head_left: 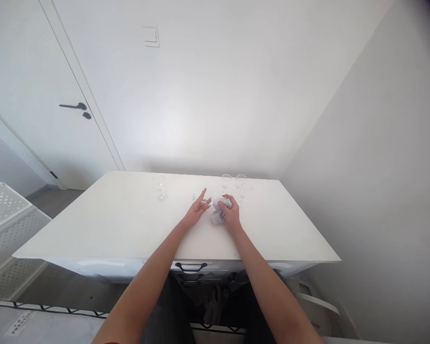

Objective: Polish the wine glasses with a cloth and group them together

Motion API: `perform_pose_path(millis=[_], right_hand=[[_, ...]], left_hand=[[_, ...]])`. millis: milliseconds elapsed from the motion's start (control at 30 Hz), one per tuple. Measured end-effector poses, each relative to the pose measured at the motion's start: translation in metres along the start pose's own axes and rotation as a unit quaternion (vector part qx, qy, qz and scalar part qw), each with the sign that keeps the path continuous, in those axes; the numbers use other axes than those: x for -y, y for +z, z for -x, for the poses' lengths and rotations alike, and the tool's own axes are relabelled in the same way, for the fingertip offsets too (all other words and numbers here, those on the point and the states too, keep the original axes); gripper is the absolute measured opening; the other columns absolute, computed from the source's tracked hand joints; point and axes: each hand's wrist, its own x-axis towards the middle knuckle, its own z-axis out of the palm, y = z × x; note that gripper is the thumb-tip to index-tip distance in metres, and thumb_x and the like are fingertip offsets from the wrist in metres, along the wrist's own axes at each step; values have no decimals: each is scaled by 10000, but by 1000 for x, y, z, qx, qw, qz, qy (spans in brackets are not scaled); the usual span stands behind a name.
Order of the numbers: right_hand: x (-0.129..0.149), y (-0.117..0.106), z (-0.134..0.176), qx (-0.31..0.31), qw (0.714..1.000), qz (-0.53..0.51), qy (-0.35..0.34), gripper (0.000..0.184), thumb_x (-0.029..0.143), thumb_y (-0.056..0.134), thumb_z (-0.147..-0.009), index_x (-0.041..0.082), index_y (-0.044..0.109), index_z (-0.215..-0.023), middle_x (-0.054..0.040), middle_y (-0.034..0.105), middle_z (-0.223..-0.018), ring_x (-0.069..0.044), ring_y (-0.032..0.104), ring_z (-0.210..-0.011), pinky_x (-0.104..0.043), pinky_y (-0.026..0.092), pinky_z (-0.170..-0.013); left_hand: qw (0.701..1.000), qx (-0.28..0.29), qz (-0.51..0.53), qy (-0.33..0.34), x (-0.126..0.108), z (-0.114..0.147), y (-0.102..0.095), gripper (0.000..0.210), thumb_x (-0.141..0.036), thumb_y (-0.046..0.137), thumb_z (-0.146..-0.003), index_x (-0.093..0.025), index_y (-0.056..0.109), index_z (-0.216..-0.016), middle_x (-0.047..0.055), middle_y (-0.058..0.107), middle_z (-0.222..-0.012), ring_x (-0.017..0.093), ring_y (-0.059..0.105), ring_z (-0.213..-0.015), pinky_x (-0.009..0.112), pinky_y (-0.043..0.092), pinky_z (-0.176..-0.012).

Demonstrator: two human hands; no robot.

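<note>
Over the middle of the white tabletop, my left hand (pixel 198 209) holds a clear stemmed glass (pixel 205 201) that appears tilted on its side, its stem between my fingers. My index finger stretches forward. A crumpled pale grey cloth (pixel 218 216) is gripped in my right hand (pixel 231 213), pressed against the other end of the glass. The cloth and fingers hide much of that glass, so its full shape is unclear.
The white dresser (pixel 129 229) has dark drawer handles (pixel 191 267). One stemmed glass (pixel 161 188) stands to the left; a few clear glasses (pixel 241 179) stand at the back right. A perforated white rack (pixel 10 205) is at far left, near a door (pixel 39 95).
</note>
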Motion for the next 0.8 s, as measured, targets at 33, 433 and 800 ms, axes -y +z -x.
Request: perform_pose_path(millis=[33,433,800], right_hand=[[3,-7,4,-17,1000,11,-4,440,500,794,-830,239,638,-1149,2,671,-889,-167,641,-751,-292,531,-704],[57,8,31,45,985,151,-71,263,435,738,-876,223,716,-1030,-25,694,-973,-193,623,-842,-322,511,-786],[55,-4,38,-146,987,-43,40,338,462,718,-858,274,443,-919,24,607,-911,-174,625,-820,-311,552,-740]], left_hand=[[1000,1,-25,1,-3,8,2,822,-544,602,-1048,-269,219,-1720,106,769,-1225,292,628,-1380,492,479,-1153],[920,-83,-378,58,-15,24,25,445,-358,706,-998,-235,584,-1408,76,772,-1190,288,732,-1097,447,530,-1028],[991,-40,-126,38,-27,39,25,337,-344,435,-1073,-216,575,-1352,-32,602,-708,185,620,-727,309,480,-776]])
